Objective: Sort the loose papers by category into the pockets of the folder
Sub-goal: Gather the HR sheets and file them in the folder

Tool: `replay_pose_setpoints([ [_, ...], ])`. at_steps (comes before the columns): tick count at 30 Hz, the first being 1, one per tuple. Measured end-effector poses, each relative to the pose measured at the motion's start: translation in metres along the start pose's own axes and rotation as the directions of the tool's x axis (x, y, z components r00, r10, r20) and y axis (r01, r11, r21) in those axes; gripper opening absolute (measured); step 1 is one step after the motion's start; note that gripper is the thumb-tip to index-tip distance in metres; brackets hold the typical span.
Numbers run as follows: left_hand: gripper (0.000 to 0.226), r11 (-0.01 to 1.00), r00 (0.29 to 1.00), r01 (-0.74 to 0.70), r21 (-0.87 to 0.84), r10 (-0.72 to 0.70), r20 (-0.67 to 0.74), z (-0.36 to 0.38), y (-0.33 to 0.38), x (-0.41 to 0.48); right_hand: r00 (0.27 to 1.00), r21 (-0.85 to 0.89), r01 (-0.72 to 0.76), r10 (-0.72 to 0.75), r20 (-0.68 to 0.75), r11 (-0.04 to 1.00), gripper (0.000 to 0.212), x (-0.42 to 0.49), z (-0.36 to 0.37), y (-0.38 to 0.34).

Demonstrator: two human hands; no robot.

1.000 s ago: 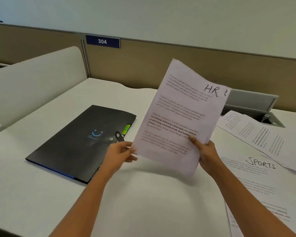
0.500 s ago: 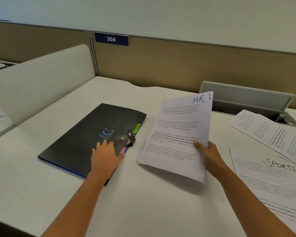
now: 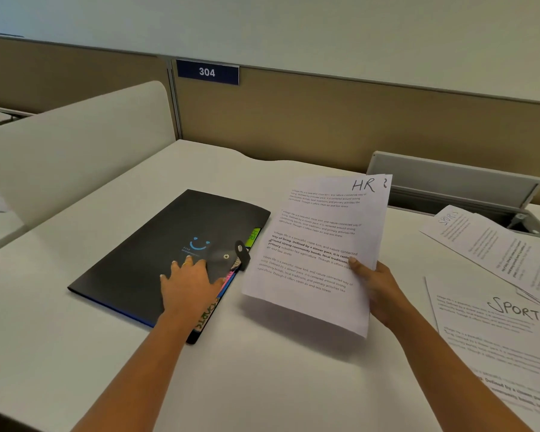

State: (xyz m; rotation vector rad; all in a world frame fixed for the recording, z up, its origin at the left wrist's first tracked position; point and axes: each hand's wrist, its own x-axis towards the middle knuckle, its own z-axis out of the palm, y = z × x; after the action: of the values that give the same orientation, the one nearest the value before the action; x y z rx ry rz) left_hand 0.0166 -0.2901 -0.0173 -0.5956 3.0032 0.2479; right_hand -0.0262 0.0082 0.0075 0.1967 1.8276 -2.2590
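A closed black folder (image 3: 144,254) lies left of middle on the surface (image 3: 262,385), with an HR tab (image 3: 253,236) and a SPORTS tab (image 3: 205,318) at its right edge. The left hand (image 3: 189,283) rests on its cover, fingers straight. The right hand (image 3: 378,288) pinches the lifted HR sheet (image 3: 318,238). SPORTS sheets (image 3: 496,332) lie at the right edge.

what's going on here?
A person is filing papers into a folder on a desk. The right hand holds the HR sheets just above the desk, beside the folder. The left hand rests flat on the folder's cover near its strap, which looks unsnapped; the cover lies shut. Coloured tabs stick out at the folder's edge. SPORTS sheets lie loose on the desk to the right, not yet filed.
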Motion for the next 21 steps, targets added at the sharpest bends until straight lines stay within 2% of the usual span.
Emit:
replay_pose_setpoints([
  [5, 0.069, 0.999, 1.0, -0.005, 0.041, 0.003, 0.031, -0.001, -0.001, 0.004, 1.0, 0.0, -0.025, 0.025, -0.008, 1.0, 0.031, -0.002, 0.001, 0.002],
  [7, 0.064, 0.994, 0.998, -0.032, 0.101, 0.026, 0.058, -0.004, 0.002, 0.004, 0.999, -0.003, -0.033, 0.033, -0.009, 0.999, 0.031, -0.004, 0.001, 0.002],
  [10, 0.04, 0.975, 0.989, -0.151, 0.163, 0.15, 0.02, -0.011, 0.007, 0.003, 0.999, 0.01, -0.044, 0.044, -0.008, 0.999, 0.032, -0.005, 0.001, -0.001],
  [13, 0.024, 0.978, 0.978, -0.197, 0.071, 0.201, -0.055, -0.026, 0.008, 0.001, 0.997, 0.03, -0.072, 0.072, 0.005, 0.997, 0.026, -0.008, 0.004, -0.01],
  [18, 0.025, 0.956, 0.991, -0.129, -0.264, 0.113, -0.076, -0.044, -0.005, 0.006, 0.984, -0.036, -0.17, 0.171, 0.051, 0.985, 0.009, -0.015, 0.016, -0.027],
  [21, 0.019, 0.933, 0.987, -0.133, -0.333, 0.095, -0.128, -0.053, -0.008, 0.003, 0.969, -0.109, -0.215, 0.226, 0.097, 0.97, 0.007, -0.016, 0.028, -0.031],
])
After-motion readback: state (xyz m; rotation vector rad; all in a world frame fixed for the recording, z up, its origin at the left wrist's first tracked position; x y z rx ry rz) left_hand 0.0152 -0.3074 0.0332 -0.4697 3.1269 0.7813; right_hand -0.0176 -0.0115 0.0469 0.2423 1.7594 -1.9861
